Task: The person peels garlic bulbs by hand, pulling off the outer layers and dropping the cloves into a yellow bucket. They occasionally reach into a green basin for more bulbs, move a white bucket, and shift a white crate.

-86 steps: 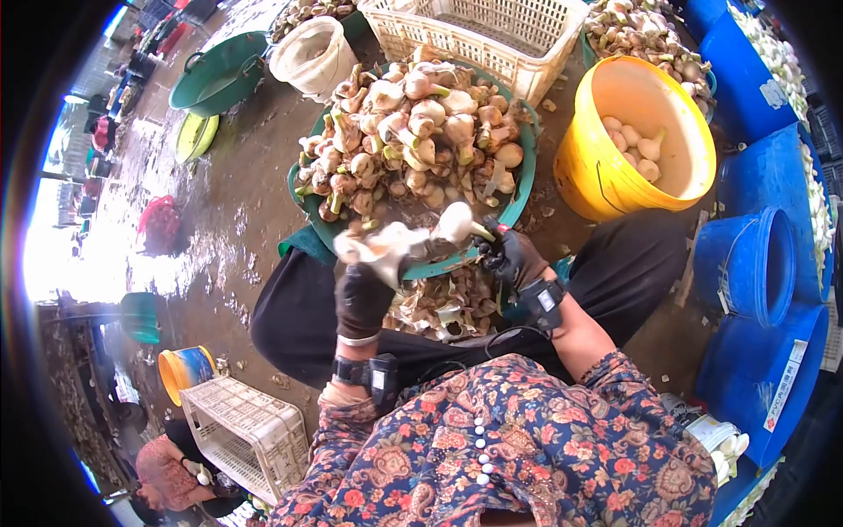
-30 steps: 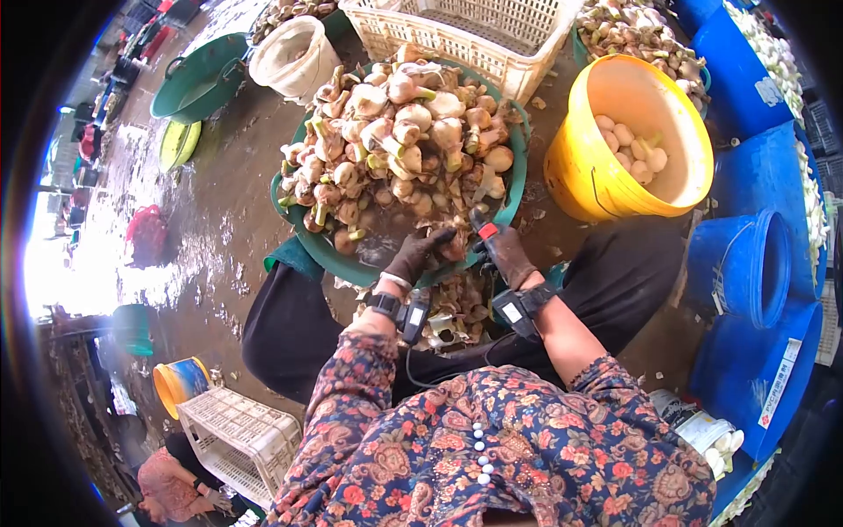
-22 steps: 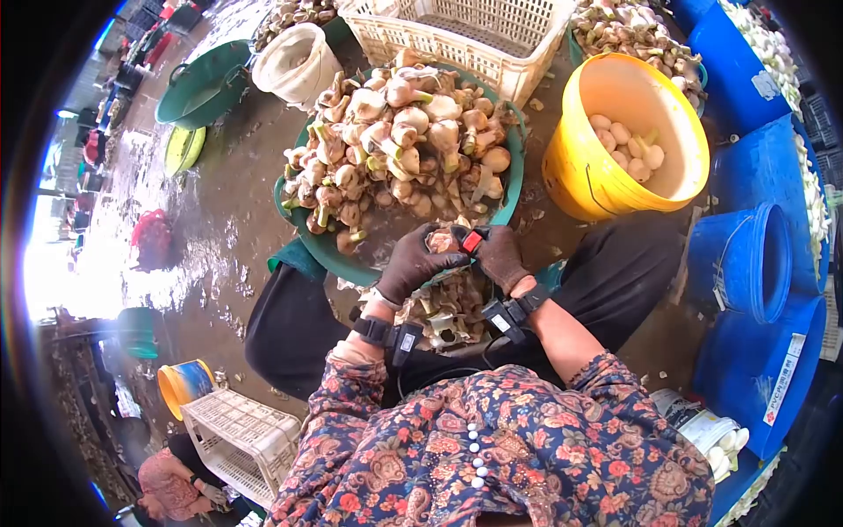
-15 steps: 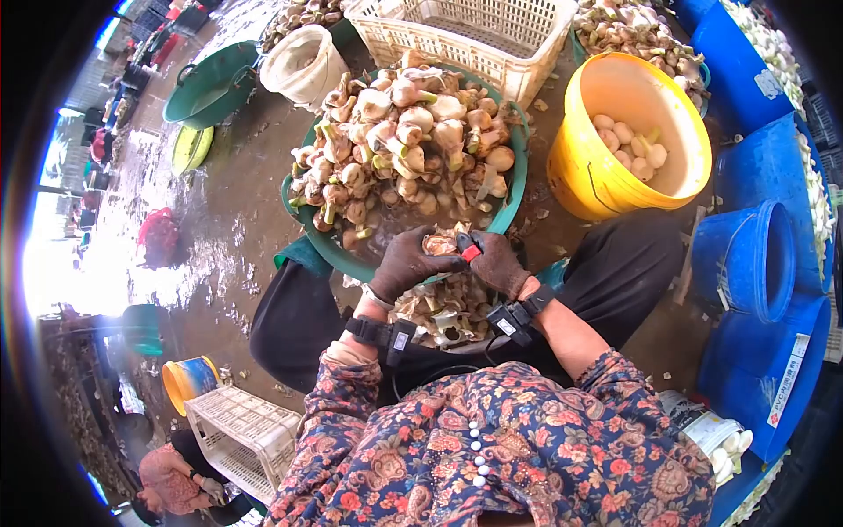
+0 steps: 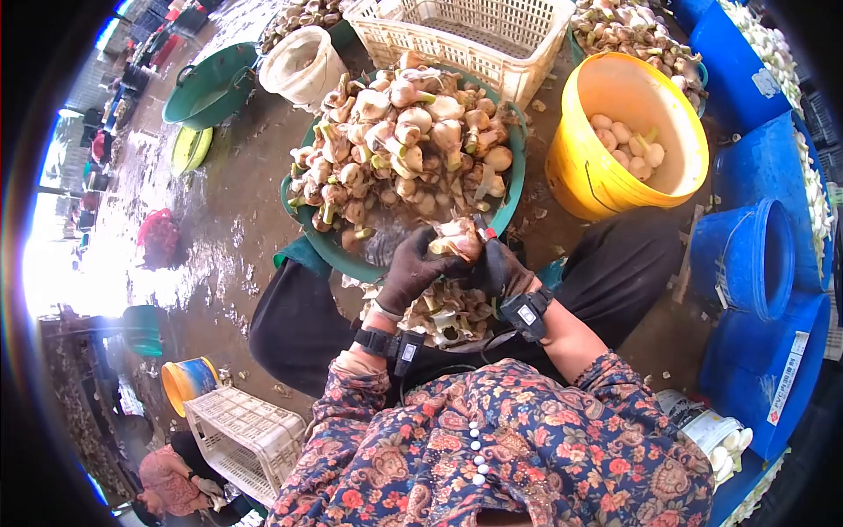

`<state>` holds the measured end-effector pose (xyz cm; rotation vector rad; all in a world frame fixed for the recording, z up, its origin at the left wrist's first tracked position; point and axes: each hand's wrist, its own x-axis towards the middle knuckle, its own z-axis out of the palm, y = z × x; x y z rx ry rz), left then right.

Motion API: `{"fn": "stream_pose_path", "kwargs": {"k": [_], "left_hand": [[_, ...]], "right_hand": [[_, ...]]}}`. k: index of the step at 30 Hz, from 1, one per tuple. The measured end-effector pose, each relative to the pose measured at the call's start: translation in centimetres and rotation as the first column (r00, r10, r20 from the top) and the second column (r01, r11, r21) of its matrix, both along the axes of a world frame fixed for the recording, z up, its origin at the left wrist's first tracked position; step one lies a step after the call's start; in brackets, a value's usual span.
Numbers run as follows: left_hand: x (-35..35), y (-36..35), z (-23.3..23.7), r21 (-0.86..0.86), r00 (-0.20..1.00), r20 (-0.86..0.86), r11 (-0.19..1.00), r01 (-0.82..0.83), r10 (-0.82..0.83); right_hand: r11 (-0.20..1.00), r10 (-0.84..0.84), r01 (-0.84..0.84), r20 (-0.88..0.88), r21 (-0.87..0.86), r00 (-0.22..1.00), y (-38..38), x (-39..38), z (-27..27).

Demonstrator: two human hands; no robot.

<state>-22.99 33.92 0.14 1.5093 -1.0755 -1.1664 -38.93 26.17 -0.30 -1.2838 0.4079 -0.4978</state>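
Note:
A garlic bulb (image 5: 458,239) with pinkish-brown, loose skin is in my gloved left hand (image 5: 409,270), its fingers closed around the bulb's left side. My gloved right hand (image 5: 500,270) is closed at the bulb's right side. From it juts a small tool with a red part (image 5: 487,234); its blade or tip is too small to make out. Just beyond both hands stands a green basin (image 5: 520,180) heaped with unpeeled garlic bulbs (image 5: 408,132), with murky water at its near side. Below the hands, between my legs, lie garlic peelings (image 5: 448,312).
To the right are a yellow bucket (image 5: 562,149) holding several peeled bulbs and a blue bucket (image 5: 733,259). Cream crates (image 5: 518,66) and a white bucket (image 5: 299,75) stand behind the basin. Another person (image 5: 171,479) sits at lower left beside a crate (image 5: 246,439).
Both hands have drawn slightly toward me and turned. The bulb now shows paler skin and stands higher in my left hand; the red-marked tool has shifted right and up.

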Motion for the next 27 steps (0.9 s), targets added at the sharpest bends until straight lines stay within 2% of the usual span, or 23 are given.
{"fn": "stream_pose_path", "kwargs": {"k": [1,2,3,4,5,6,7,8,10,11,12,13,14,15,16,18,19,20,22,24,25,26,27], "left_hand": [[-0.4,0.2,0.3,-0.1,0.976,0.173,0.989,-0.114,0.13],[-0.3,0.3,0.5,-0.096,0.976,0.174,0.989,-0.113,0.129],[-0.2,0.4,0.6,-0.126,0.962,0.267,0.992,-0.022,0.055],[-0.1,0.4,0.8,-0.149,0.933,0.359,0.986,0.071,-0.013],[-0.4,0.1,2.6,-0.046,0.777,0.624,0.989,0.144,-0.084],[-0.5,0.2,2.3,-0.045,0.777,0.624,0.989,0.141,-0.082],[-0.6,0.5,1.8,-0.045,0.806,0.59,0.994,0.096,-0.051],[-0.7,0.6,1.2,-0.043,0.831,0.555,0.998,0.052,-0.02],[-1.3,0.8,0.5,-0.115,0.831,0.553,0.993,0.009,0.056],[-1.7,0.7,0.4,-0.095,0.881,0.458,0.992,-0.088,0.122],[-1.8,0.8,0.3,-0.065,0.913,0.359,0.981,-0.184,0.195],[-1.7,0.8,0.0,-0.064,0.912,0.359,0.98,-0.189,0.199],[-1.5,0.8,-0.2,-0.009,0.934,0.273,0.971,-0.237,0.231],[-1.4,0.8,-0.4,0.05,0.946,0.185,0.959,-0.279,0.265],[-1.1,0.8,-0.6,0.049,0.945,0.185,0.958,-0.281,0.268],[-0.4,1.0,-0.7,0.116,0.942,-0.021,0.937,-0.33,0.335],[0.0,1.0,-0.8,0.18,0.884,-0.201,0.903,-0.389,0.421],[0.4,1.2,0.2,0.328,0.742,-0.442,0.861,-0.389,0.504],[1.3,2.3,-2.1,0.027,0.921,-0.179,0.937,-0.348,0.347],[1.0,1.8,0.8,0.103,0.899,-0.194,0.919,-0.38,0.393],[0.8,1.5,1.8,0.179,0.871,-0.21,0.893,-0.413,0.444],[0.7,1.6,1.5,0.18,0.867,-0.214,0.891,-0.418,0.45],[0.6,1.7,1.0,0.081,0.933,-0.034,0.932,-0.354,0.358]], "right_hand": [[0.875,0.003,-0.015,0.025,0.484,1.0,-0.3,-0.1,0.2],[0.53,-0.007,-0.038,0.049,0.847,0.999,-0.5,0.0,0.3],[0.833,0.069,-0.056,-0.004,0.551,0.998,-0.5,0.5,-0.8],[0.831,0.07,-0.056,-0.004,0.553,0.998,-0.3,0.6,-2.0],[0.878,0.104,-0.089,-0.005,0.47,0.995,-0.1,0.7,-2.2],[0.915,0.138,-0.124,-0.01,0.384,0.99,0.0,0.6,-2.4],[0.876,0.271,-0.161,-0.187,0.455,0.944,-1.1,-0.2,-2.5],[0.875,0.271,-0.161,-0.188,0.456,0.944,-1.0,-0.1,-3.1],[0.691,0.12,-0.029,-0.076,0.723,0.99,-0.4,0.2,-4.9],[0.69,0.121,-0.028,-0.077,0.723,0.99,-0.5,0.3,-4.4],[0.682,0.142,-0.111,0.019,0.723,0.99,-0.7,0.4,-3.9],[0.671,0.164,-0.196,0.115,0.715,0.98,-0.9,0.5,-3.4],[0.67,0.169,-0.2,0.115,0.715,0.979,-0.7,0.4,-2.3],[0.767,0.132,-0.142,0.063,0.626,0.989,-0.3,0.2,-1.1],[0.849,0.087,-0.083,0.016,0.522,0.996,-0.1,0.0,-0.6],[0.898,0.109,-0.081,-0.042,0.432,0.993,-0.7,0.2,-2.2],[0.938,0.123,-0.082,-0.103,0.338,0.987,-1.0,0.3,-3.1],[0.937,0.123,-0.082,-0.101,0.339,0.987,-1.1,0.5,-2.5],[0.942,0.09,0.032,-0.343,0.334,0.935,-1.3,0.7,-1.3],[0.96,0.062,0.03,-0.314,0.28,0.947,-0.9,0.3,-1.4],[0.84,0.169,-0.038,-0.195,0.542,0.966,-1.0,-0.2,-2.3],[0.646,0.244,-0.122,-0.052,0.753,0.968,-1.0,-0.5,-2.5],[0.767,0.267,-0.123,-0.138,0.63,0.954,-1.1,0.3,-2.9]]}}
